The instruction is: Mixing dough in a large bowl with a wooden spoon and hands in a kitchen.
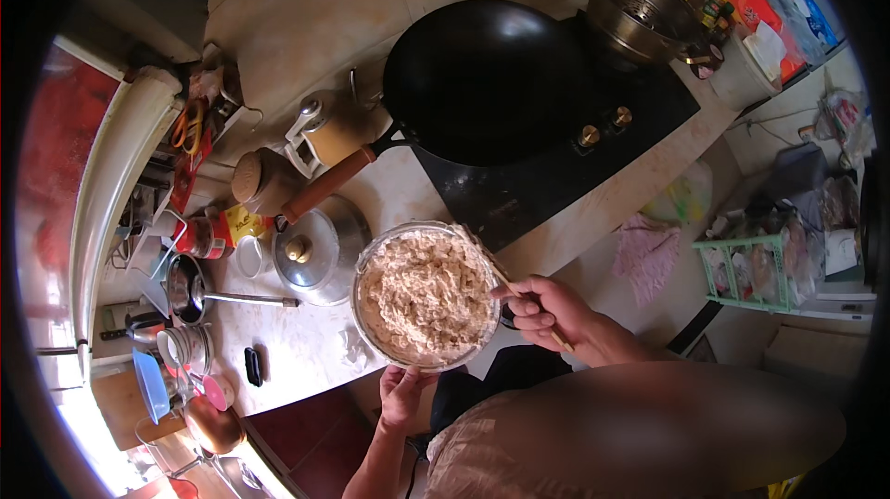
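A round metal bowl full of a pale, lumpy, wet mixture is held over the counter's front edge. My left hand grips its near rim, thumb on top and fingers underneath. In my right hand is a pair of wooden chopsticks, or one thin stick; I cannot tell which. Their tips rest along the bowl's right rim. Beyond the bowl a large black wok sits on the black glass cooktop, its wooden handle pointing left towards me.
Left of the bowl stand a lidded aluminium pot, a ladle, stacked bowls and a small black object. A kettle and a brown jar stand behind. A steamer pot is at the back right. A green basket stands right.
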Available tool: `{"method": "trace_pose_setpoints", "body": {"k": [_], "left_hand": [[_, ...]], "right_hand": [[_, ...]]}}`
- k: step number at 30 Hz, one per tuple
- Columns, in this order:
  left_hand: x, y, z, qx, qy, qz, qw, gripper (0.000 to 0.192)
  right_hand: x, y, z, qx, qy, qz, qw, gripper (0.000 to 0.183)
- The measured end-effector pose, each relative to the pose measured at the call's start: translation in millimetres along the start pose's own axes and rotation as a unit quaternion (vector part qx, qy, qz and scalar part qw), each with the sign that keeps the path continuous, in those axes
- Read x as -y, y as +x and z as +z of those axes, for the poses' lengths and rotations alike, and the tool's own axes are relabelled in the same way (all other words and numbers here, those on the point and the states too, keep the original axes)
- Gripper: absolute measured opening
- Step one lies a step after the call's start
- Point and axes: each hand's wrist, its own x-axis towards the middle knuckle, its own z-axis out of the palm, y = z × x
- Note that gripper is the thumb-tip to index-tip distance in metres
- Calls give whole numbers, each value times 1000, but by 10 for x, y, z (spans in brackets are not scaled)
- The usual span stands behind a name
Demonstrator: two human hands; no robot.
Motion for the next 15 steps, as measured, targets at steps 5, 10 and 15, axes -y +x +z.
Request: {"method": "trace_pose_setpoints", "body": {"k": [5, 10, 15], "left_hand": [[-11, 1, -27, 10, -4, 2, 1000, 18], [-58, -14, 21, -18, -23, 39, 999, 19], [-184, -79, -58, -64, 88, 18, 994, 21]], "right_hand": [[-111, 209, 88, -4, -133, 53, 990, 29], [-276, -69, 222, -70, -322, 40, 943, 21], [-402, 148, 228, -105, -364, 15, 925, 34]]}}
